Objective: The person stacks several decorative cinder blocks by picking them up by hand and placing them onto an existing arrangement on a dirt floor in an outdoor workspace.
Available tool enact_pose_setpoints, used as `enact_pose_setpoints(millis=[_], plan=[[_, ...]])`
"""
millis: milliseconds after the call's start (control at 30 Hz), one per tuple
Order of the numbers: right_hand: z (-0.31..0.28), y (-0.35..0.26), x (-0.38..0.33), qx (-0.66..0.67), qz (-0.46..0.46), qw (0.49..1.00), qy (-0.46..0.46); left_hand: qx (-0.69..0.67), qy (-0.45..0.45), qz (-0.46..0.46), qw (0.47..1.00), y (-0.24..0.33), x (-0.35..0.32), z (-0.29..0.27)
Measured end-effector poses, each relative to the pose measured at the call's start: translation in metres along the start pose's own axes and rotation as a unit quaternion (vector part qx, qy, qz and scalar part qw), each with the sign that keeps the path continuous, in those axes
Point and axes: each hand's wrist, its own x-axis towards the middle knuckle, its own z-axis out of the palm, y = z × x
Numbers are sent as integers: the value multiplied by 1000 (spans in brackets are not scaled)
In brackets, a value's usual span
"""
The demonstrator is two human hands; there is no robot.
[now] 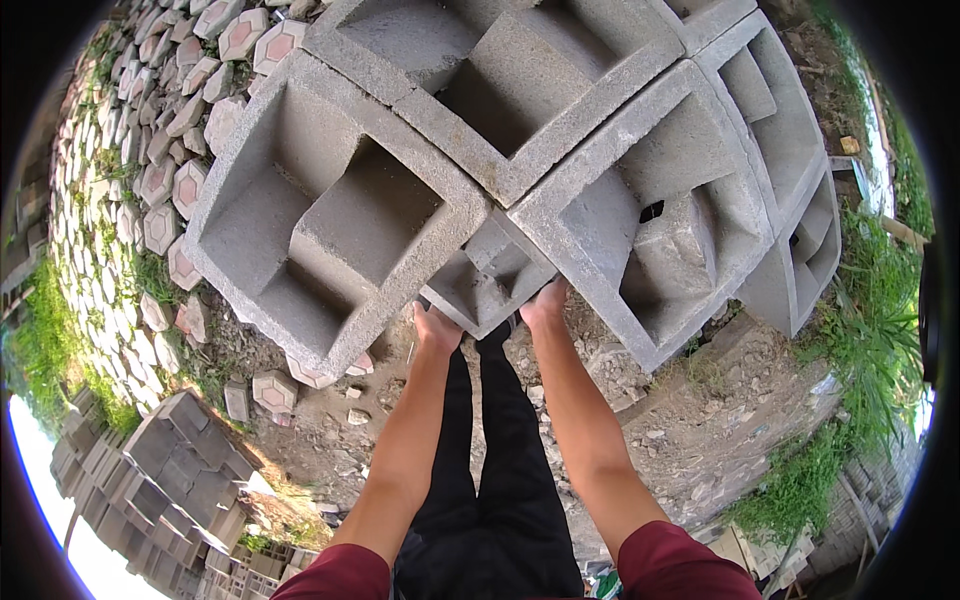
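Both my arms reach forward, one on each side of a lower hollow concrete box (480,326), which sits between two larger ones and partly under their corners. My left hand (438,328) grips its left side, the thumb showing along the edge. On its right side is my right hand (545,304), with most of its fingers hidden behind the wall. A square concrete box (235,200) with a raised block inside is just beyond my left hand. Beyond my right hand stands a similar concrete box (660,345), a small dark hole in its inner block.
Another large concrete box (500,175) lies farther ahead, with more stacked to the right. Hexagonal paving stones (188,188) cover the left side. Grey blocks (185,455) are piled at lower left. Rubble-strewn soil (700,420) and grass (800,490) lie right of my legs.
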Motion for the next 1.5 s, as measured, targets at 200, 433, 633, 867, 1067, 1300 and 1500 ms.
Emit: enact_pose_setpoints(millis=[200,433,633,867,1067,1300,1500], plan=[[38,16,-33,66,26,993,-93,61,-66,92,992,18,18,-2],[25,-14,-68,28,56,993,-98,140,-19,99,985,1,-38,20],[17,-38,-169,-119,135,975,-127,319,-89,78,940,33,-153,9],[58,-39,-306,-197,198,952,-128,286,-61,124,948,37,-314,-4],[100,-24,-371,-382,240,860,-239,187,-47,229,954,29,-383,-38],[118,-3,-417,-563,230,715,-345,106,-24,278,954,17,-451,-113],[149,44,-477,-581,230,678,-387,28,-15,367,930,47,-521,-183]])
